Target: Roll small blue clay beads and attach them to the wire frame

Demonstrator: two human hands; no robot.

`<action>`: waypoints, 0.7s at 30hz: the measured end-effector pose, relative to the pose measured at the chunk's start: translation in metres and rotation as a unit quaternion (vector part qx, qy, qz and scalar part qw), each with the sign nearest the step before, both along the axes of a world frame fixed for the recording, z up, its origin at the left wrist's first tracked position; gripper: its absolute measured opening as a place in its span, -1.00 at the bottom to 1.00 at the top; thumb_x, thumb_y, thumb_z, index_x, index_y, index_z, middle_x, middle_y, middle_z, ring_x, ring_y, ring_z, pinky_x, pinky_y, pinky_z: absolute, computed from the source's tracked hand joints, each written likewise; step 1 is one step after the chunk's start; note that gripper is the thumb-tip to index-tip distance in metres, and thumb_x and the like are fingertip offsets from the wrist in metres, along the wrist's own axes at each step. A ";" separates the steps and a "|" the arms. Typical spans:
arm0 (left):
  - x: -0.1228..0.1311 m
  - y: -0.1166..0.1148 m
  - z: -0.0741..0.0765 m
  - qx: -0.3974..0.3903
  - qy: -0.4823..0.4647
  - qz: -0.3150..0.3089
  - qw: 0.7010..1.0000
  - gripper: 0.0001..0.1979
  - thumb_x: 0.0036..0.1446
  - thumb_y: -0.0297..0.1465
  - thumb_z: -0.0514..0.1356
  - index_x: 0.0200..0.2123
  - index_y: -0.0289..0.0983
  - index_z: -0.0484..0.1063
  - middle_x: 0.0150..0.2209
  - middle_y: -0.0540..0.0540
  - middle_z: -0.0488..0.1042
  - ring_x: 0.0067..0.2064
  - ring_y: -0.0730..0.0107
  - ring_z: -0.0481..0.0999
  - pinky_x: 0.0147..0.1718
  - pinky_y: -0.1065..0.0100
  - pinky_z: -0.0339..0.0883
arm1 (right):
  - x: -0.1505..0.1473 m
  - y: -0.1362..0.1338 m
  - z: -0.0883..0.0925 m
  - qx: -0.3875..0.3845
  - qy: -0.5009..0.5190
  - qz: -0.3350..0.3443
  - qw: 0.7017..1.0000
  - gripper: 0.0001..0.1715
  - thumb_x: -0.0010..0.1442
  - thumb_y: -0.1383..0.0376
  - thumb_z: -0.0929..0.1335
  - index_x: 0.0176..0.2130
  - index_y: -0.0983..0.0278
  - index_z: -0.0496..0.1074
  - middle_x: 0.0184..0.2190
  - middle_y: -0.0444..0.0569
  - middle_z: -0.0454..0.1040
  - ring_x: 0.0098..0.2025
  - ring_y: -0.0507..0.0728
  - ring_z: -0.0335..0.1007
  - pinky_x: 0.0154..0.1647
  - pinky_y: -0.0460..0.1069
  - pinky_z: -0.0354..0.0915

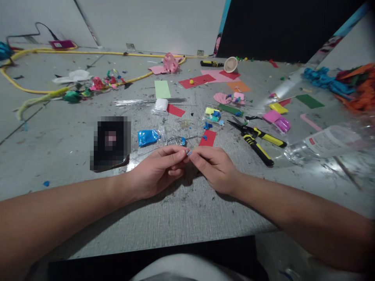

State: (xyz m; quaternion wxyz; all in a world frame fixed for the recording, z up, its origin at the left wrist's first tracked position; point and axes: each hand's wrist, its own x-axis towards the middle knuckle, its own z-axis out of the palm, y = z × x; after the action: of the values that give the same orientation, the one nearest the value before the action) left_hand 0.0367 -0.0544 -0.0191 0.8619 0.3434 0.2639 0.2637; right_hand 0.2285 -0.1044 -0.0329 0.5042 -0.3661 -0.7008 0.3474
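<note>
My left hand (pixel 159 169) and my right hand (pixel 212 168) meet fingertip to fingertip on the grey table (pixel 58 156). Both pinch a small light-blue bit of clay (pixel 188 152) between them. Just beyond the fingers lies a bent wire loop (pixel 175 139) with blue clay on it. A bag of blue clay (pixel 148 137) lies to the left of it, and a red paper piece (pixel 208 138) to the right.
Yellow-handled pliers (pixel 258 138) lie right of my hands, with a clear plastic bag (pixel 331 142) beyond. Coloured paper pieces, clay packets and scraps litter the far table. A yellow cable (pixel 35 91) runs along the back left. A dark, blurred-out object (pixel 110 143) sits to the left.
</note>
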 end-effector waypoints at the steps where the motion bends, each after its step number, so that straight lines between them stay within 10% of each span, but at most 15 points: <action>1: 0.000 0.000 -0.001 0.007 -0.005 0.003 1.000 -0.73 0.11 -0.30 0.57 -0.35 -0.33 0.62 -0.51 0.09 0.28 -0.53 0.64 0.13 -0.55 0.64 0.20 | 0.000 0.000 0.000 -0.007 0.001 0.000 1.000 -0.68 0.53 0.29 0.30 -0.30 0.26 0.47 -0.44 -0.18 0.43 -0.39 -0.01 0.35 -0.32 -0.08 0.29; 21: 0.001 0.000 -0.004 -0.006 0.001 0.009 1.000 -0.76 0.07 -0.32 0.60 -0.33 -0.33 0.69 -0.49 0.04 0.36 -0.50 0.62 0.23 -0.51 0.61 0.28 | -0.001 0.001 -0.001 -0.019 0.003 -0.003 1.000 -0.68 0.50 0.29 0.31 -0.35 0.24 0.42 -0.52 -0.24 0.31 -0.44 -0.02 0.27 -0.30 -0.08 0.30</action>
State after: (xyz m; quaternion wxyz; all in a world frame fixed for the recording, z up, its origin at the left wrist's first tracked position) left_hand 0.0380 -0.0540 -0.0235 0.8613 0.3361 0.2691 0.2699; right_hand 0.2273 -0.1036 -0.0343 0.4998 -0.3766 -0.6917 0.3604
